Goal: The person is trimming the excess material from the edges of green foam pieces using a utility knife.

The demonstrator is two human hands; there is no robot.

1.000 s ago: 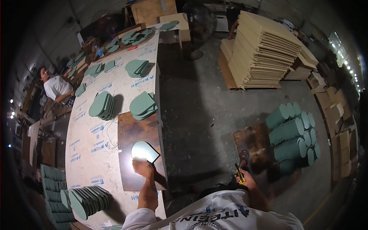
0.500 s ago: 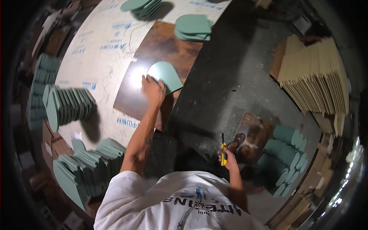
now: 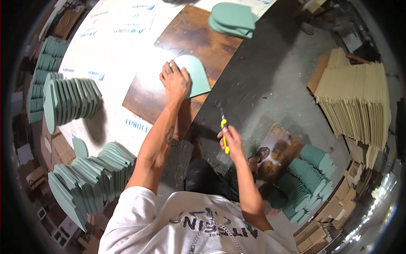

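My left hand (image 3: 174, 82) lies over the left side of a pale green arch-shaped board (image 3: 197, 77), fingers spread and slightly bent. The board rests on a brown wood-patterned sheet (image 3: 146, 95), its straight end by the table's edge. My right hand (image 3: 232, 142) is wrapped round a yellow utility knife (image 3: 224, 134), held out over the floor beyond the table's edge. The knife's blade points up and away from me, apart from the board. A short stack of similar green boards (image 3: 232, 17) sits on the sheet's far end.
Rows of green boards stand on the white table's left (image 3: 74, 101) and near left (image 3: 95, 178). Further green stacks (image 3: 306, 182) are low at the right, beside a brown panel (image 3: 277, 148). A large stack of beige sheets (image 3: 353, 101) stands at the far right.
My right hand has lifted the utility knife forward and left, toward the table's edge. My left hand stays on the green board. The whole view has shifted slightly.
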